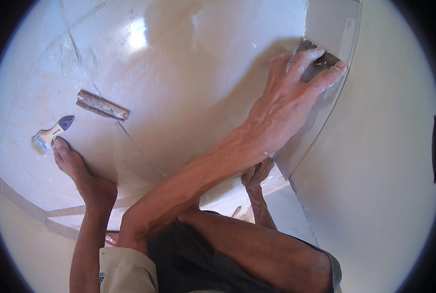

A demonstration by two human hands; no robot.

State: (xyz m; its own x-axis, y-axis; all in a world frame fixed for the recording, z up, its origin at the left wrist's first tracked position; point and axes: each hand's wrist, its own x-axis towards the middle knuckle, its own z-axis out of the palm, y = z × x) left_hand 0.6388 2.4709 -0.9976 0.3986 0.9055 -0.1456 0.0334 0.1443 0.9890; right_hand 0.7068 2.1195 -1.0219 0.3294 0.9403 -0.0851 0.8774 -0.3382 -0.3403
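My left hand [296, 85] reaches across to the upper right, fingers bent over a dark metal scraper blade [311, 67] against the narrow tile strip [329, 19] along the wall's foot; its thumb is hidden. Lower down, partly behind that forearm, my right hand [257, 173] is curled closed near the corner; whatever it may hold is hidden. A worn, plaster-smeared bar [102, 105] lies on the pale floor [188, 58], and a paintbrush [53, 131] with light handle and dark tip lies by my left foot's toes.
A plain pale wall [374, 161] runs down the right side. A low tiled edge [61, 217] curves along the lower left. My bare left foot [76, 171] and my folded right leg [262, 249] take up the lower part of the view. A cracked joint crosses the floor.
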